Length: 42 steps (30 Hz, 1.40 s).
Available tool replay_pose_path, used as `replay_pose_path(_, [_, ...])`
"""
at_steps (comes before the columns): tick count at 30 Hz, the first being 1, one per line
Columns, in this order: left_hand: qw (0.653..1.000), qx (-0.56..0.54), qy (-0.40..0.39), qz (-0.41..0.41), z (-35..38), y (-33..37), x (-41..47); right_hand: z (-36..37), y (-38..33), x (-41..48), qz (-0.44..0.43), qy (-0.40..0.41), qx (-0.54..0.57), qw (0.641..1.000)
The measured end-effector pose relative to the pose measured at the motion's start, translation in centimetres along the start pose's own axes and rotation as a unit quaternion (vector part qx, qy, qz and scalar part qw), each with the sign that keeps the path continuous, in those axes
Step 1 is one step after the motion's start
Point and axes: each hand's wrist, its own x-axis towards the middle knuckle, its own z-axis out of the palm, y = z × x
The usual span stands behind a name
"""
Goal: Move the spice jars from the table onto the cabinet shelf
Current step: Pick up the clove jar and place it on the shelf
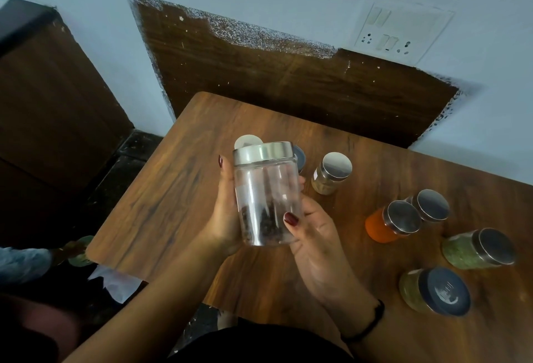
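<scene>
A tall clear glass jar (266, 192) with a steel lid and dark spice at its bottom is held above the wooden table (178, 189). My left hand (223, 218) wraps round its left side. My right hand (314, 232) grips its right side, thumb across the front. Several more spice jars stand on the table to the right: a beige one (328, 176), an orange one (386, 224), a clear one (429, 205), a green one (473, 250) and a yellow-green one with a dark lid (427, 290). Two lids (248, 141) show behind the held jar.
A dark wooden cabinet (54, 108) stands at the left against the pale wall. A brown board (288, 82) leans behind the table. A switch plate (401, 33) is on the wall. Dark floor lies left of the table, with another person's foot (78, 250) there.
</scene>
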Motion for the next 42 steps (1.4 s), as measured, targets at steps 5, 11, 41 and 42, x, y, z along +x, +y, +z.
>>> replay_pose_path(5, [1.0, -0.022, -0.01, -0.003, 0.5, -0.1, 0.2, -0.2, 0.0, -0.1, -0.002, 0.022, 0.039, 0.999])
replay_pose_path(11, [0.994, 0.056, 0.075, 0.051, 1.6, 0.7, -0.2, -1.1, -0.3, -0.5, -0.042, 0.055, -0.078, 0.995])
replay_pose_path(41, [0.977, 0.187, 0.076, 0.066, 2.6, 1.3, -1.0, -1.5, -0.4, -1.1, -0.126, 0.074, -0.054, 0.988])
replay_pose_path(42, [0.979, 0.181, 0.07, 0.055, 2.6, 1.2, -1.0, -1.4, -0.4, -1.1, -0.122, 0.076, -0.048, 0.988])
